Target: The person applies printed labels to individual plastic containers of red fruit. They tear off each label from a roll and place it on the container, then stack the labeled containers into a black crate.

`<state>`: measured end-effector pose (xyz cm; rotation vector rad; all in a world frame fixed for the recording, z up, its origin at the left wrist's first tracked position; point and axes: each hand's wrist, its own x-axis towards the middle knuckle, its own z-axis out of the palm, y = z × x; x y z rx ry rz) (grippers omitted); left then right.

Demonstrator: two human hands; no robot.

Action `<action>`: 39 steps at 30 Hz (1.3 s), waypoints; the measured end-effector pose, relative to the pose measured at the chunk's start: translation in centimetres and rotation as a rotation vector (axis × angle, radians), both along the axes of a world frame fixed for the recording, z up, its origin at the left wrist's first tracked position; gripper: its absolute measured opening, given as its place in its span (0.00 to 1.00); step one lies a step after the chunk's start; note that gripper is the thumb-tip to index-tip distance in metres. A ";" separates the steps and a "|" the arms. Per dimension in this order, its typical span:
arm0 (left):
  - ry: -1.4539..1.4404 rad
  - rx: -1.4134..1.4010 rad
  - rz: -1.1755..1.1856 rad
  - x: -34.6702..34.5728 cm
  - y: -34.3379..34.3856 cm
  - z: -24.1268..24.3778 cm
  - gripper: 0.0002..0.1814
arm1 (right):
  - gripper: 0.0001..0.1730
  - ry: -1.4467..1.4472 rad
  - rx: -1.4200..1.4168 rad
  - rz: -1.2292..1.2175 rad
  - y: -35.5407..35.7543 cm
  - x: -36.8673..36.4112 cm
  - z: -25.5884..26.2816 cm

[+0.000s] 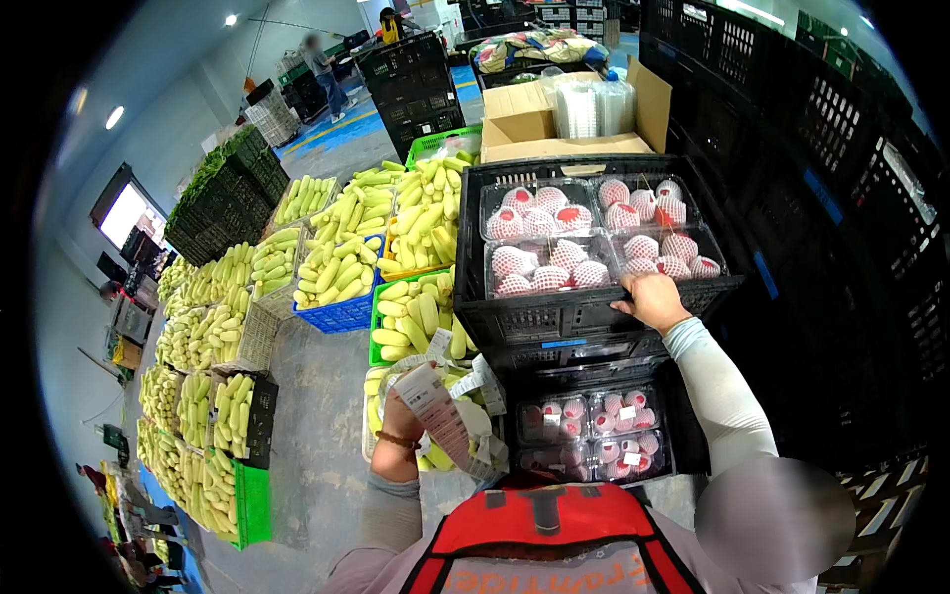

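My left hand (401,417) holds long curling strips of printed paper labels (438,423), which hang down over a crate of pale green gourds. My right hand (656,300) grips the front rim of a black plastic crate (523,308), thumb over the outside. Inside that crate lie several clear plastic clamshell packs (548,269) of red round fruit in white foam nets; no labels show on these packs. Below and nearer to me, another black crate (666,445) holds similar clamshell packs (623,410), some bearing small white labels.
An open cardboard box (519,111) with stacked clear plastic containers (594,108) stands behind the crate. Tall black crate stacks (801,171) wall the right side. Gourd-filled crates, including a blue crate (338,313), spread to the left. A person (319,70) stands farther back.
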<state>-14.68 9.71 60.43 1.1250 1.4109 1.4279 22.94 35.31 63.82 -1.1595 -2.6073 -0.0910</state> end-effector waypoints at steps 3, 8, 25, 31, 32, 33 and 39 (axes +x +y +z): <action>-0.268 -0.016 -0.056 -1.1 1.9 -0.9 0.16 | 0.19 -0.023 -0.075 -0.069 0.0 -0.1 0.1; -0.399 -0.029 -0.102 -3.3 2.6 0.7 0.14 | 0.16 -0.092 -0.142 -0.209 -2.3 -0.7 1.8; 0.118 0.432 -0.616 4.1 4.7 12.8 0.15 | 0.15 0.121 -0.042 -0.057 -9.8 0.2 2.0; 0.064 0.251 -0.587 12.8 6.3 11.2 0.08 | 0.20 0.127 0.088 -0.134 -11.1 0.4 2.3; 0.055 0.252 -0.500 12.9 6.8 10.8 0.07 | 0.23 0.145 0.062 -0.150 -11.2 0.5 2.4; 0.036 0.252 -0.423 12.8 7.6 10.8 0.07 | 0.26 0.147 0.039 -0.158 -11.6 0.6 3.4; -0.094 0.359 -0.383 12.9 9.5 8.8 0.06 | 0.28 0.900 -0.478 0.063 -14.4 -0.2 7.5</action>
